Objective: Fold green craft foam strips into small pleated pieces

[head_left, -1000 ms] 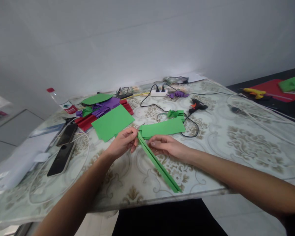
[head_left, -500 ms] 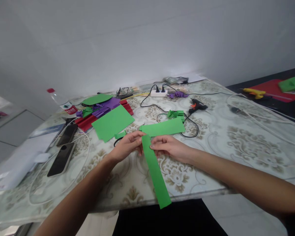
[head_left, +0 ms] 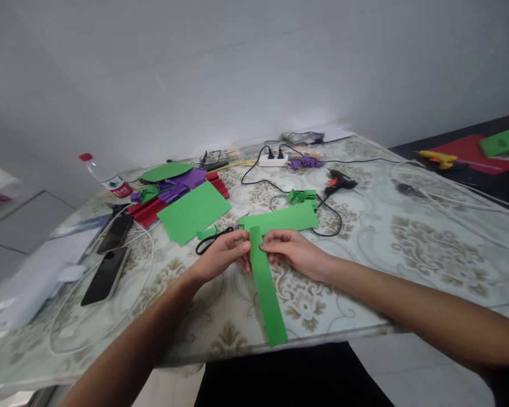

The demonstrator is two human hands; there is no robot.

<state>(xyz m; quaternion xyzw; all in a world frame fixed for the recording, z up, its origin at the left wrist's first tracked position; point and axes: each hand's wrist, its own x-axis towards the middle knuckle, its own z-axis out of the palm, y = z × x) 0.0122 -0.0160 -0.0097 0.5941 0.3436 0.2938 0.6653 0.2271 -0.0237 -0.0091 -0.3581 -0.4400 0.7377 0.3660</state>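
A long green paper strip (head_left: 268,294) hangs from both hands, its lower end at the table's near edge. My left hand (head_left: 223,253) pinches the strip's upper left edge between thumb and fingers. On the strip's right edge my right hand (head_left: 292,253) is closed too, the thumb in front. Just behind the hands lies a wider green paper piece (head_left: 286,219). Black-handled scissors (head_left: 207,243) sit beyond my left hand, partly hidden by it and by paper. A small green scrap (head_left: 206,232) rests beside them.
Green paper sheets (head_left: 194,212) lie left of centre, by purple paper (head_left: 176,189) and red paper (head_left: 146,211). Two phones and a bottle (head_left: 110,178) stand farther left. Behind are a black glue gun (head_left: 340,182) with its cord and a white power strip (head_left: 274,161).
The green strip has turned from edge-on, showing its fold, to its flat face, and hangs more upright. My left hand has shifted slightly right, uncovering the scissors' handles.
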